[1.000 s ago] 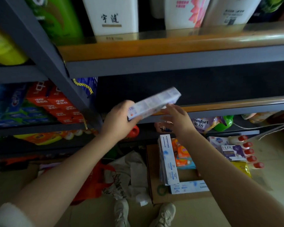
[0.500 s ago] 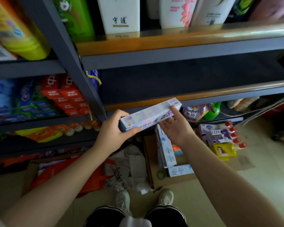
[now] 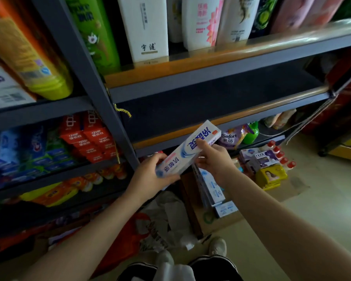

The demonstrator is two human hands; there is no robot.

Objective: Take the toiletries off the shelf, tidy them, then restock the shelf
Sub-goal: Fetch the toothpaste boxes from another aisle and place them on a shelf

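Tilted more steeply than half a second earlier, the toothpaste box [image 3: 187, 152] is gripped by the left hand [image 3: 150, 175] and pinched by the right hand [image 3: 213, 159] before the shelf [image 3: 227, 120].

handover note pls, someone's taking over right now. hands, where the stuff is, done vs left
Left hand: grips the lower end of the long white-and-blue toothpaste box.
Right hand: fingers curled on the box's upper part, thumb on its face. Box is tilted in mid-air in front of the dark middle shelf.
Done: that shelf's visible part looks bare; a stack of white-and-blue boxes, a purple soap box and a yellow packet sit on flat cardboard on the floor.
Left: tidy the floor items, restock the shelf.
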